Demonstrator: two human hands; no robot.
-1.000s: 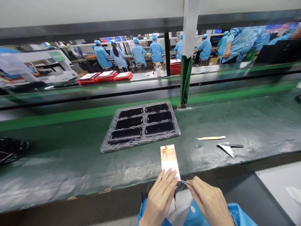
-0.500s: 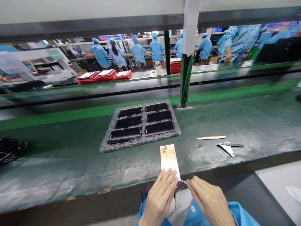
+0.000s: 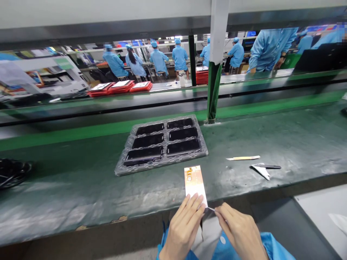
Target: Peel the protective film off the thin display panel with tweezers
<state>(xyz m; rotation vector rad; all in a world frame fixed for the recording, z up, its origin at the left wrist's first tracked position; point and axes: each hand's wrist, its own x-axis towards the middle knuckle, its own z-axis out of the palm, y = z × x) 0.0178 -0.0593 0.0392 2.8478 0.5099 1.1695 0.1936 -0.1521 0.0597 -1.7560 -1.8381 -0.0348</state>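
Observation:
A thin phone display panel (image 3: pixel 195 184) lies back side up at the bench's front edge, its pale back turning orange at the far end, with a small gold flex cable (image 3: pixel 189 174) there. My left hand (image 3: pixel 182 224) holds its near end, fingers stretched over the top and thumb hidden. In my right hand (image 3: pixel 238 225), pinched fingers hold thin metal tweezers (image 3: pixel 211 209), mostly hidden. Their tips reach the panel's near right corner. Beyond the panel, a clear plastic tray (image 3: pixel 151 165) carries several dark phone screens (image 3: pixel 183 147).
Right on the green bench (image 3: pixel 298 141) lie a yellow-handled blade tool (image 3: pixel 245 158) and dark tweezers (image 3: pixel 271 167) over a white scrap (image 3: pixel 262 173). A post (image 3: pixel 215 72) rises behind. Black cables (image 3: pixel 13 171) sit left. Co-workers in blue and red stacks (image 3: pixel 119 87) are beyond the line.
The two tweezer prongs, seen slightly apart before, now look closer together at the panel's corner. My right hand has shifted slightly left. The panel and left hand stay in place.

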